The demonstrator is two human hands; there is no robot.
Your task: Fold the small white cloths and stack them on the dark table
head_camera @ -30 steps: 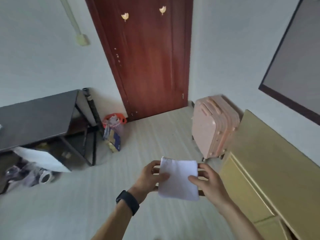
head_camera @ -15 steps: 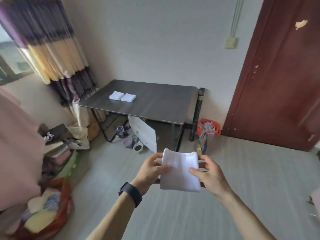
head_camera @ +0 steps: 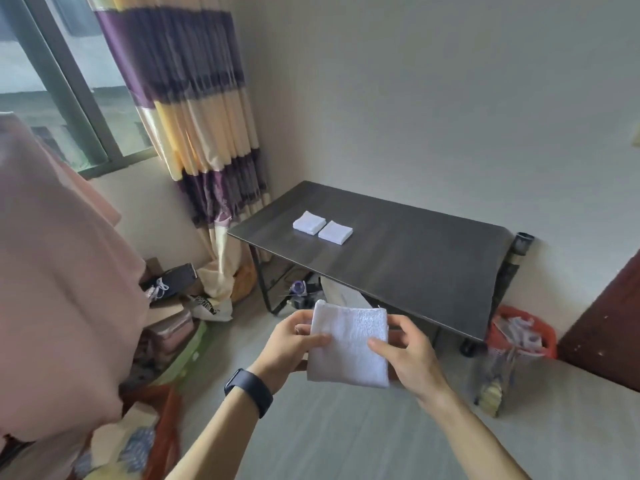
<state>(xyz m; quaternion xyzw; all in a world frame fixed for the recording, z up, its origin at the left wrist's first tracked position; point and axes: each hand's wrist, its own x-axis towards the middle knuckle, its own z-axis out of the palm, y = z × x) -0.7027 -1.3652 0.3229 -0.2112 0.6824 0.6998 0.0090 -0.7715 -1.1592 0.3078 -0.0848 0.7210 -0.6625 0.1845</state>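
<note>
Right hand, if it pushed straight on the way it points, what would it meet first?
The right hand meets the white cloth it pinches first, then the left hand on the other edge. Beyond lies the dark table, depth unclear.

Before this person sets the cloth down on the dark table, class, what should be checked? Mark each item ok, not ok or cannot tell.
1. Held cloth folded flat: ok.
2. Left hand and right hand both pinch it: ok.
3. Held cloth over the dark table: not ok, it is above the floor, short of the table.
4. Bare tabletop free for landing: ok.
5. Window-side cloth and neighbouring cloth stacked: not ok, they lie side by side.
6. Held cloth matches their size: cannot tell.
</note>
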